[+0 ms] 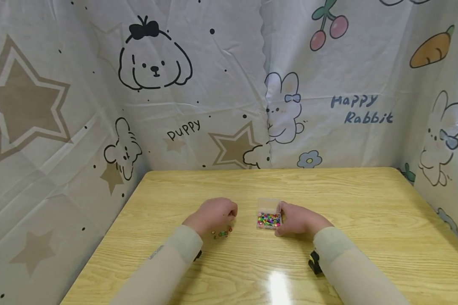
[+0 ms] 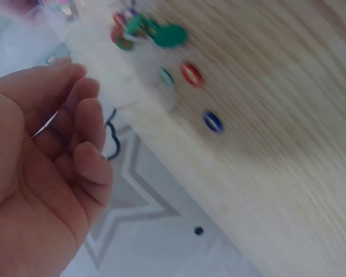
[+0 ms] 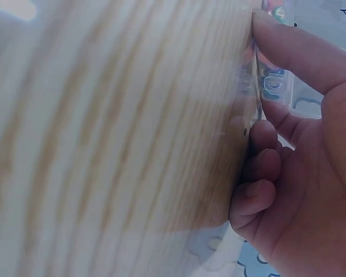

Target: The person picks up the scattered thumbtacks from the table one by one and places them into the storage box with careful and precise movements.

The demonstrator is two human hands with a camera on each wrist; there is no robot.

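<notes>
1. The step in hand looks like picking small beads by hand: the left hand hangs near some loose beads while the right hand steadies a clear box. Whether beads are going into the box or coming out of it, I cannot tell.
2. The box sits on the wooden surface, to the right of the loose beads and apart from them. Its lid stands raised at the far side, and many coloured beads fill the tray part.
3. The loose beads lie in a small scatter; the left wrist view shows a green piece, a red ring and a blue ring.
4. The next move seems to call for a fine fingertip pinch on the left, with the box kept steady.
5. Left grip: fingers bent inward, thumb tip close to the forefinger. No bead shows there, and I cannot tell whether one is pinched or how firmly the tips meet.
6. Right grip: pinching the box at its right end, thumb on the near side, other fingers bent.
</notes>
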